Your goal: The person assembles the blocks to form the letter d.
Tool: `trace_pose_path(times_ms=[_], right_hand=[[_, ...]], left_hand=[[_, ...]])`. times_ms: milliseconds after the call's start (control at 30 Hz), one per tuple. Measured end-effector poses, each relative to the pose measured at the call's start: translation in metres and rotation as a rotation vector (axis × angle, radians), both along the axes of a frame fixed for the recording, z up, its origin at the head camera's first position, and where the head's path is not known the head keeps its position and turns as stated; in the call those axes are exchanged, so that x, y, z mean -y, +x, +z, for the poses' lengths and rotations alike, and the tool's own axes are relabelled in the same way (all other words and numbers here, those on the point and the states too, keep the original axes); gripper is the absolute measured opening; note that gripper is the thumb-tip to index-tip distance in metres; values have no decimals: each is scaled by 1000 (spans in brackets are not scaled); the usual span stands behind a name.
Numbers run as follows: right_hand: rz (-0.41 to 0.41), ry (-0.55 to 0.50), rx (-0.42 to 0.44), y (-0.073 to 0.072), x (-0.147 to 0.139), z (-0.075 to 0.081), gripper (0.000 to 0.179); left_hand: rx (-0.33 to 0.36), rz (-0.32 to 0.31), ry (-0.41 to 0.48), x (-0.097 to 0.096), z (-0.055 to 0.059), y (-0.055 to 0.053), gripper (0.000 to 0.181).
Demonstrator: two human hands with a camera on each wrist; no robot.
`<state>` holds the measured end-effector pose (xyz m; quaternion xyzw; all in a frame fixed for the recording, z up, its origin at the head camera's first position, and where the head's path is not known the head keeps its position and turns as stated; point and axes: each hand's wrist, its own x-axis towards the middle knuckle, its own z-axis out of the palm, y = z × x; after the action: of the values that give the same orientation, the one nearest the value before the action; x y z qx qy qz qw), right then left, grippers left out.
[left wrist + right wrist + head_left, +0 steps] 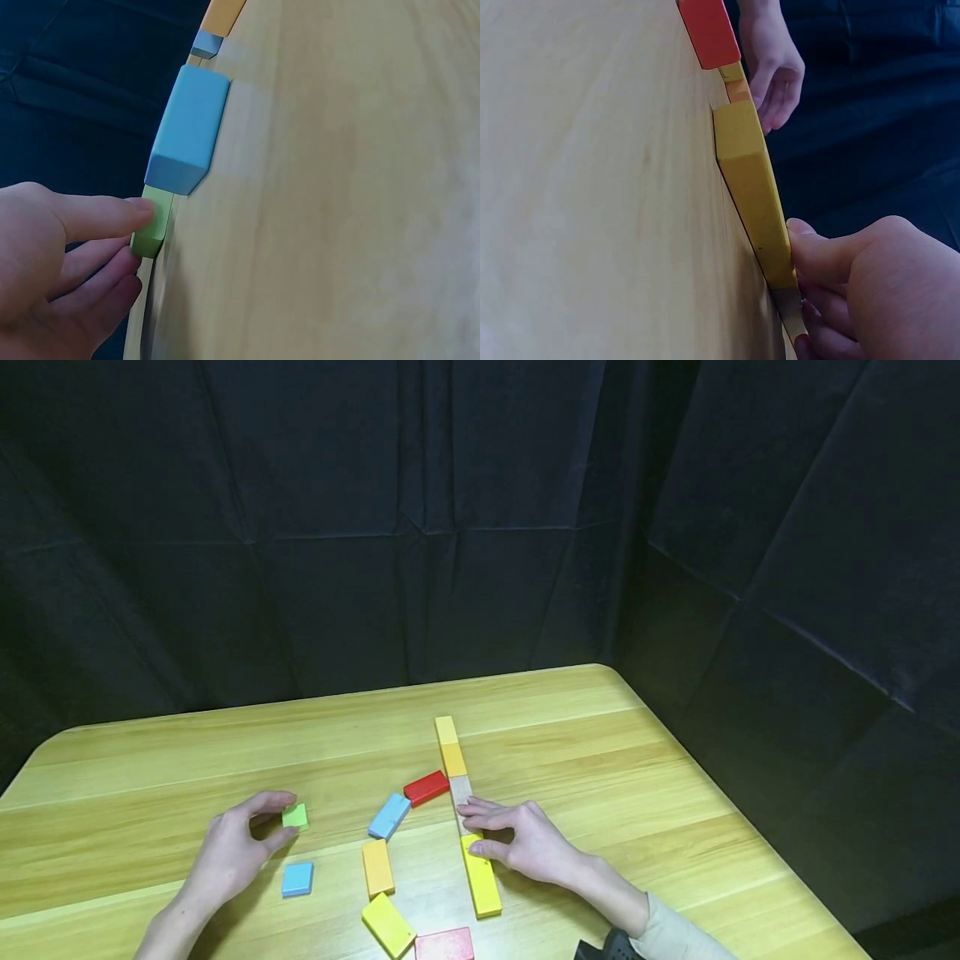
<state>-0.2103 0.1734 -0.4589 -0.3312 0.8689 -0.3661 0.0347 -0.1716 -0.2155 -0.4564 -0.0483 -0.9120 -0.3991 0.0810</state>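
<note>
At the left of the table in the head view, my left hand [232,850] pinches a small green block [295,817] between thumb and fingers. The left wrist view shows the thumb on the green block [152,225]. Just nearer to me lies a light blue block [297,879]. My right hand [528,839] rests at a straight row of blocks, its fingertips on the pale wooden part [460,793] and its thumb on the long yellow block [482,881]. In the right wrist view the thumb touches the yellow block [754,195].
Beyond the pale part, the row continues with an orange block [453,760] and a light yellow one [446,730]. A curve of red [426,788], blue [389,816], orange [378,868], yellow [388,925] and pink [445,944] blocks bows out left of it. Dark curtains [337,527] hang behind the wooden table [562,718].
</note>
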Motion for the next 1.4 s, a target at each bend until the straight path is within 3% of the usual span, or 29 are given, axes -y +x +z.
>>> trace_pose_path(times_ms=[567,733,1100,1400], right_hand=[[-2,1,6,1,0,0,37],[-3,4,11,1,0,0,37],[-2,1,18,1,0,0,38],[-3,0,12,0,0,0,37]], left_hand=[[0,1,-6,3,-3,0,37],[-30,14,-13,-1,1,3,36],[-128,-66,-2,-51,21,20,33],[-178,-214,32,-97,24,41,32]])
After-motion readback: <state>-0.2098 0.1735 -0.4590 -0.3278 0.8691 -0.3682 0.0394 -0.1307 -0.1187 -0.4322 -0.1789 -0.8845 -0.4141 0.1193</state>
